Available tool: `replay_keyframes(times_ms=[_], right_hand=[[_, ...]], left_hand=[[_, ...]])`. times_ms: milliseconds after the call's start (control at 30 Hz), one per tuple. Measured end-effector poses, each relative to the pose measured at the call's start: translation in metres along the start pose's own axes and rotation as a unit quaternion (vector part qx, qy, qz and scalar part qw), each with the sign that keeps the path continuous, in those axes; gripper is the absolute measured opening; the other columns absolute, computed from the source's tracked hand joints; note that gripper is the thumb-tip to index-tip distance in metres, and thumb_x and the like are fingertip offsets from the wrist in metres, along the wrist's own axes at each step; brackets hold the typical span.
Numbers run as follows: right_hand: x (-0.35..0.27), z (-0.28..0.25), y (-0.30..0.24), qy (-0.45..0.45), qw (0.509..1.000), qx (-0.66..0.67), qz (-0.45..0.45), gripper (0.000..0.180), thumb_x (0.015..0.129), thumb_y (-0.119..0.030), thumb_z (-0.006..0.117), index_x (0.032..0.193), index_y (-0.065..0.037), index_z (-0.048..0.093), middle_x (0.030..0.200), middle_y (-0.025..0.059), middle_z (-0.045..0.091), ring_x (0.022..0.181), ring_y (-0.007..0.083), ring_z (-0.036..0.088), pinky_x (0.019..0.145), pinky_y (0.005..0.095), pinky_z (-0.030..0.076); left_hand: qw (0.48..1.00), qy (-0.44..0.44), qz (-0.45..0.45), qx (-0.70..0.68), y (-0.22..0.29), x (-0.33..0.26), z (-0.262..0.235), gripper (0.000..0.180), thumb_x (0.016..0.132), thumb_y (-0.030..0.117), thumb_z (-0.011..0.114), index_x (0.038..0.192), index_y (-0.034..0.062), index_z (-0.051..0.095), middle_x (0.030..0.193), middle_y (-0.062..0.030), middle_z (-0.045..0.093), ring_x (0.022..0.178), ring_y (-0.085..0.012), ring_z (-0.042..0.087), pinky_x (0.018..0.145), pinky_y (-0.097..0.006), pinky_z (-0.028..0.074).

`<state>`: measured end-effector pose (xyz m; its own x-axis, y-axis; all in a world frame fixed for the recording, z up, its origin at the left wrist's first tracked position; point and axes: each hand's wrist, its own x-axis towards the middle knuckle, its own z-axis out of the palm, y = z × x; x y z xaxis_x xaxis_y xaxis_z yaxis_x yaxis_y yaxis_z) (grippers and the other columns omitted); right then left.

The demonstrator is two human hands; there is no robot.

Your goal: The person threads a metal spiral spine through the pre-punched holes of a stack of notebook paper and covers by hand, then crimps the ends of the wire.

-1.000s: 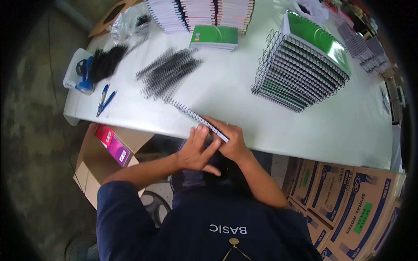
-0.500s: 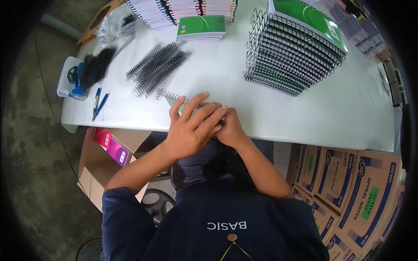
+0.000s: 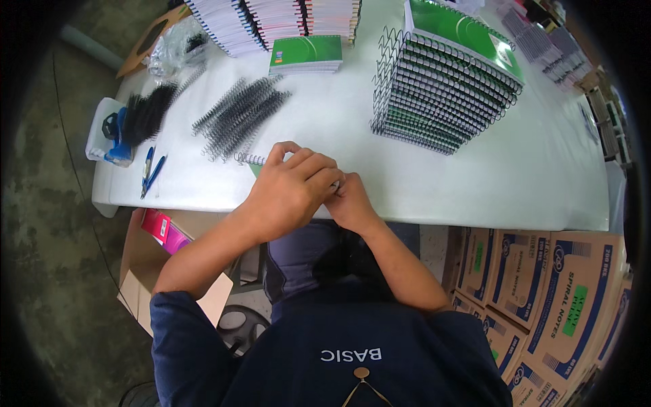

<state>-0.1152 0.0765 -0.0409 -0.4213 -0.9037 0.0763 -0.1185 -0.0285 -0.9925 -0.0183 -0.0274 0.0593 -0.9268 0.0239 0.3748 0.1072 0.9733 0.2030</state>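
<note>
At the table's near edge, my left hand [image 3: 290, 191] is curled palm-down over a black spiral coil [image 3: 249, 158]. The coil runs along a small green notebook [image 3: 255, 170], of which only a corner shows past my fingers. My right hand [image 3: 352, 203] is closed at the notebook's other end, its fingertips meeting those of my left hand. Both hands hide most of the notebook and what lies between the fingertips. Just beyond them, a pile of loose black spiral coils [image 3: 241, 119] lies on the table.
A tall stack of spiral-bound green notebooks [image 3: 447, 95] stands to the right. Small green pads [image 3: 306, 54] lie before thick bound stacks [image 3: 274, 20]. Blue-handled pliers [image 3: 152, 175], more coils [image 3: 148, 112] and a plastic bag [image 3: 178, 51] are leftward. Cartons [image 3: 536, 292] stand below right.
My left fingers, stretched out before, are now curled down over the coil. The right hand stays closed close by. The whole view has shifted slightly.
</note>
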Motion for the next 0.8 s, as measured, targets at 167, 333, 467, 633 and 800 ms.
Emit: replay_keyframes(times_ms=[167, 333, 467, 633, 800], right_hand=[[-0.003, -0.001, -0.013, -0.016, 0.998, -0.001, -0.067, 0.023, 0.081, -0.006, 0.058, 0.102, 0.002, 0.059, 0.07, 0.0154, 0.062, 0.063, 0.0219, 0.061, 0.06, 0.0336, 0.047], [-0.016, -0.032, -0.063, 0.135, 0.962, -0.039, -0.233, 0.037, 0.087, -0.009, 0.057, 0.121, -0.002, 0.044, 0.109, 0.0151, 0.055, 0.096, 0.0193, 0.056, 0.088, 0.0291, 0.042], [-0.023, -0.099, -0.134, 0.228, 0.913, -0.04, -0.336, 0.026, 0.084, -0.005, 0.059, 0.109, -0.001, 0.052, 0.107, 0.0131, 0.057, 0.101, 0.0201, 0.055, 0.092, 0.0306, 0.041], [0.006, -0.188, -0.196, 0.296, 0.858, -0.206, -0.366, 0.026, 0.079, 0.002, 0.052, 0.103, 0.002, 0.061, 0.107, 0.0167, 0.063, 0.109, 0.0225, 0.055, 0.096, 0.0323, 0.039], [0.001, -0.214, -0.134, 0.266, 0.898, -0.143, -0.321, 0.038, 0.086, -0.011, 0.047, 0.121, 0.004, 0.054, 0.119, 0.0188, 0.058, 0.113, 0.0241, 0.054, 0.098, 0.0313, 0.036]], left_hand=[[0.998, -0.045, -0.034, 0.018, 0.004, 0.005, -0.013, 0.027, 0.064, 0.019, 0.074, 0.089, 0.0112, 0.064, 0.081, -0.0032, 0.058, 0.082, -0.022, 0.058, 0.082, -0.037, 0.039], [0.997, 0.017, -0.068, -0.018, 0.027, 0.042, -0.072, 0.035, 0.064, 0.021, 0.076, 0.095, 0.0087, 0.065, 0.083, -0.007, 0.061, 0.082, -0.0257, 0.058, 0.079, -0.037, 0.041], [0.995, 0.069, -0.037, -0.059, 0.027, 0.07, -0.111, 0.031, 0.062, 0.011, 0.078, 0.09, 0.0041, 0.065, 0.084, -0.0093, 0.064, 0.077, -0.027, 0.06, 0.069, -0.033, 0.046], [0.907, 0.396, 0.141, 0.02, 0.013, 0.169, -0.073, 0.032, 0.067, 0.004, 0.073, 0.098, 0.0071, 0.064, 0.102, -0.0101, 0.063, 0.096, -0.0284, 0.059, 0.083, -0.035, 0.046], [0.934, 0.337, 0.011, -0.122, 0.001, 0.16, -0.008, 0.037, 0.084, 0.024, 0.064, 0.113, 0.0018, 0.056, 0.117, -0.0173, 0.057, 0.105, -0.0289, 0.057, 0.092, -0.035, 0.043]])
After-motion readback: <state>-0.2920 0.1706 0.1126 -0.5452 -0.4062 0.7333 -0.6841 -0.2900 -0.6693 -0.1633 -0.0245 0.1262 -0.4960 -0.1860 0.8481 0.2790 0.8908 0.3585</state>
